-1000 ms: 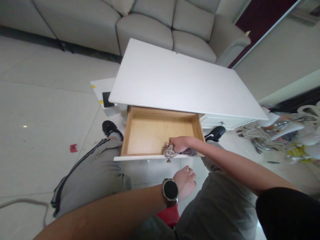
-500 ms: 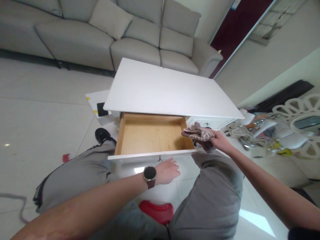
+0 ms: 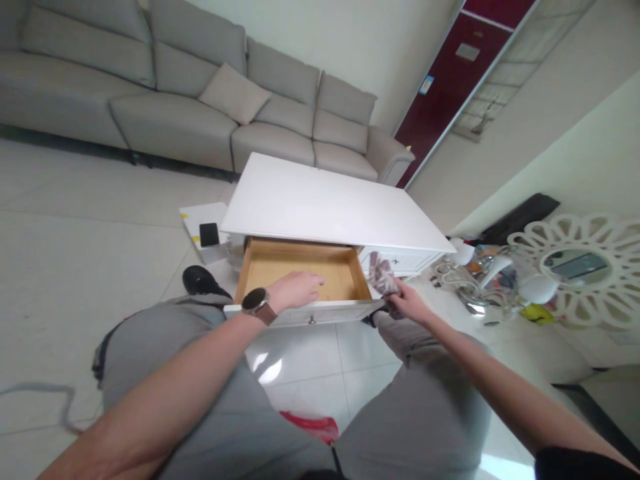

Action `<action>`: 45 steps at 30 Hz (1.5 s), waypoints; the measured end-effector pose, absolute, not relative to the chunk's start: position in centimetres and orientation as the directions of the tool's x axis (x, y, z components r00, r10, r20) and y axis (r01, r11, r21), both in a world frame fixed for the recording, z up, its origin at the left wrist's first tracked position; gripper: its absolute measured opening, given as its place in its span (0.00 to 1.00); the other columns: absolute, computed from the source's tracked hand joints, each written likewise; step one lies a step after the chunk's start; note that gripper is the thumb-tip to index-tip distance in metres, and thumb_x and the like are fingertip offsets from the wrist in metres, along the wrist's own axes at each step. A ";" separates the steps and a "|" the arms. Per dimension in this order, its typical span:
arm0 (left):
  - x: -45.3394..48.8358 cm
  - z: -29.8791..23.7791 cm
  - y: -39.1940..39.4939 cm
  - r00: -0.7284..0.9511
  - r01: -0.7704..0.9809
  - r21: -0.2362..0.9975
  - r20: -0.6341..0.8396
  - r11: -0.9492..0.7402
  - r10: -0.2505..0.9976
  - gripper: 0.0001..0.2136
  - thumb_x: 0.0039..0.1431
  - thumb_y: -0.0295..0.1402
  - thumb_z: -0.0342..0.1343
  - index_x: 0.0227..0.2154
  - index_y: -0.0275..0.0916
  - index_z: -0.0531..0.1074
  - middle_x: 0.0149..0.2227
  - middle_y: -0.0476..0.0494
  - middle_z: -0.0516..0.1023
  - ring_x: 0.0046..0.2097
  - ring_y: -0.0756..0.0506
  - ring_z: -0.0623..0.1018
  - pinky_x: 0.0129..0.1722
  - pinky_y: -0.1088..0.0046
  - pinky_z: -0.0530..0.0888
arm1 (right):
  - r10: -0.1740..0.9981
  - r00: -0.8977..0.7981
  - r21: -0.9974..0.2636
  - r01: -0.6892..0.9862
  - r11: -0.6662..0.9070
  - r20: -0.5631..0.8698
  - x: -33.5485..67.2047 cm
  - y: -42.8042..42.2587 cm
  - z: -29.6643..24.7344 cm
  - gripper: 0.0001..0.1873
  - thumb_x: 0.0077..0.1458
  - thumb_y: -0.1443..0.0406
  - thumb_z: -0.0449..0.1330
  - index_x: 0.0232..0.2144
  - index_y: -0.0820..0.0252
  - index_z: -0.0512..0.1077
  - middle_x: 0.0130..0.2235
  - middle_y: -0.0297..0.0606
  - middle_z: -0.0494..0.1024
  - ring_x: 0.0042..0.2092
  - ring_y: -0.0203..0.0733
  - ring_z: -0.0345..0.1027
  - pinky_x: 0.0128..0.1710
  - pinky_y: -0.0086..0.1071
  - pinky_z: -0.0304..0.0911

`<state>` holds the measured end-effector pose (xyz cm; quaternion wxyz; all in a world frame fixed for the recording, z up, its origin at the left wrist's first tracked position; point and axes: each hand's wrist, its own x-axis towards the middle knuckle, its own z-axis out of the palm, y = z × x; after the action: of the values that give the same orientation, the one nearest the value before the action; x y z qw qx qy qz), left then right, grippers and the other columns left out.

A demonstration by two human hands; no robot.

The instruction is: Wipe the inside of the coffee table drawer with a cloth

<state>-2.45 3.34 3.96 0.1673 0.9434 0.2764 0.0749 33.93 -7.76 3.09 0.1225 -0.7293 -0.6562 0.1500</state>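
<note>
A white low cabinet (image 3: 330, 203) stands in front of me with its left wooden drawer (image 3: 343, 313) pulled out. The drawer's bare wood inside shows, partly covered by my hand. Over the drawer's front edge reaches my left hand (image 3: 295, 291), wearing a watch (image 3: 255, 301); its fingers are stretched out and hold nothing. My right hand (image 3: 414, 304) grips a crumpled brown-and-white patterned cloth (image 3: 382, 275) at the drawer's right front corner. Whether the cloth touches the drawer side, I cannot tell. Behind the cloth is a shut drawer (image 3: 407, 261) with a small knob.
A grey sofa (image 3: 175, 123) with a beige cushion (image 3: 235, 95) runs along the back. Left of the cabinet, a dark phone-like object (image 3: 209, 235) lies on a white box (image 3: 193, 217). A white-framed mirror (image 3: 520, 240) and a lamp (image 3: 537, 288) are at the right. Something red (image 3: 315, 425) is beneath me.
My left hand has moved from in front of the drawer up over its inside. My right hand has turned the cloth more upright near the drawer's right corner. The view has tilted upward.
</note>
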 end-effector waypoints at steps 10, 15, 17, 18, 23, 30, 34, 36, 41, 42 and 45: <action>-5.1 3.4 4.9 0.736 0.613 0.495 -0.075 -0.616 0.673 0.17 0.63 0.36 0.51 0.52 0.40 0.76 0.51 0.39 0.82 0.50 0.40 0.81 0.48 0.69 0.73 | 0.948 -0.200 0.149 0.959 0.241 -0.247 27.9 -5.2 -5.7 0.39 0.65 0.63 0.52 0.73 0.39 0.43 0.67 0.50 0.57 0.62 0.61 0.52 0.59 0.58 0.50; -5.9 3.0 5.7 0.692 0.655 0.497 -0.093 -0.569 0.716 0.20 0.63 0.37 0.51 0.55 0.39 0.74 0.51 0.38 0.82 0.50 0.41 0.81 0.48 0.69 0.73 | 0.956 -0.174 0.183 0.958 0.219 -0.235 28.4 -2.1 -6.4 0.39 0.65 0.62 0.53 0.73 0.40 0.43 0.61 0.51 0.63 0.59 0.60 0.54 0.58 0.59 0.50; -6.3 2.6 6.0 0.677 0.668 0.490 -0.088 -0.560 0.731 0.21 0.64 0.38 0.49 0.56 0.37 0.74 0.50 0.37 0.82 0.49 0.41 0.81 0.47 0.69 0.74 | 0.956 -0.153 0.191 0.960 0.204 -0.252 28.3 -0.4 -6.5 0.39 0.65 0.61 0.54 0.73 0.41 0.44 0.62 0.52 0.62 0.61 0.61 0.53 0.59 0.61 0.50; -6.5 2.3 6.1 0.669 0.673 0.491 -0.083 -0.553 0.739 0.21 0.64 0.38 0.48 0.55 0.37 0.74 0.49 0.37 0.82 0.48 0.41 0.81 0.47 0.69 0.74 | 0.956 -0.140 0.194 0.962 0.194 -0.259 28.1 0.5 -6.5 0.39 0.64 0.60 0.56 0.73 0.41 0.45 0.63 0.52 0.61 0.61 0.63 0.53 0.59 0.62 0.49; -8.6 1.5 6.4 0.612 0.704 0.525 -0.108 -0.478 0.783 0.19 0.62 0.38 0.48 0.50 0.37 0.76 0.46 0.39 0.83 0.46 0.42 0.81 0.48 0.69 0.74 | 0.956 -0.125 0.196 0.964 0.180 -0.265 28.0 4.0 -6.7 0.48 0.57 0.57 0.64 0.73 0.45 0.45 0.66 0.55 0.58 0.63 0.66 0.51 0.59 0.68 0.48; -14.4 5.5 8.0 0.515 0.822 0.404 -0.224 -0.402 0.827 0.16 0.58 0.43 0.50 0.38 0.39 0.77 0.42 0.40 0.83 0.45 0.40 0.80 0.47 0.68 0.74 | 0.929 -0.156 0.158 0.963 0.219 -0.335 28.7 6.4 -6.4 0.45 0.61 0.64 0.57 0.73 0.44 0.42 0.68 0.54 0.55 0.65 0.64 0.51 0.59 0.67 0.49; -16.7 8.8 9.2 0.435 0.880 0.317 -0.236 -0.354 0.869 0.16 0.56 0.42 0.49 0.36 0.39 0.77 0.41 0.40 0.83 0.43 0.41 0.80 0.45 0.70 0.73 | 0.907 -0.145 0.164 0.960 0.225 -0.396 28.3 7.8 -5.7 0.47 0.58 0.67 0.59 0.73 0.43 0.44 0.68 0.54 0.56 0.65 0.64 0.53 0.59 0.67 0.51; -17.2 9.4 9.8 0.406 0.894 0.307 -0.246 -0.326 0.880 0.16 0.54 0.41 0.49 0.37 0.39 0.77 0.41 0.40 0.83 0.43 0.41 0.80 0.44 0.70 0.73 | 0.903 -0.144 0.173 0.958 0.230 -0.405 28.1 8.5 -5.4 0.49 0.55 0.69 0.61 0.73 0.44 0.46 0.68 0.55 0.58 0.65 0.66 0.55 0.58 0.67 0.52; -17.3 7.1 12.3 0.365 0.910 0.317 -0.307 -0.267 0.879 0.16 0.52 0.38 0.51 0.39 0.38 0.77 0.44 0.39 0.83 0.44 0.41 0.80 0.45 0.70 0.74 | 0.823 -0.170 0.151 0.944 0.294 -0.542 28.3 10.1 -4.7 0.53 0.50 0.65 0.66 0.73 0.48 0.47 0.68 0.55 0.58 0.65 0.66 0.56 0.58 0.65 0.55; -17.3 6.2 13.0 0.347 0.919 0.308 -0.338 -0.246 0.874 0.17 0.52 0.38 0.51 0.41 0.37 0.77 0.44 0.38 0.83 0.44 0.41 0.81 0.44 0.70 0.75 | 0.808 -0.189 0.129 0.942 0.309 -0.559 28.4 10.4 -4.5 0.53 0.51 0.64 0.66 0.73 0.48 0.47 0.69 0.55 0.57 0.66 0.66 0.56 0.59 0.64 0.55; -17.2 4.0 15.0 0.279 0.941 0.309 -0.475 -0.138 0.835 0.23 0.52 0.39 0.51 0.48 0.32 0.75 0.47 0.32 0.82 0.42 0.40 0.82 0.40 0.69 0.76 | 0.796 -0.221 0.075 0.946 0.316 -0.563 28.6 11.3 -4.1 0.52 0.51 0.62 0.66 0.73 0.48 0.47 0.69 0.54 0.58 0.66 0.66 0.56 0.59 0.61 0.57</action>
<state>-17.17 14.95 3.99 0.2812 0.7485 0.5931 -0.0942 28.63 11.25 -4.08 -0.2606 -0.5671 -0.7680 0.1435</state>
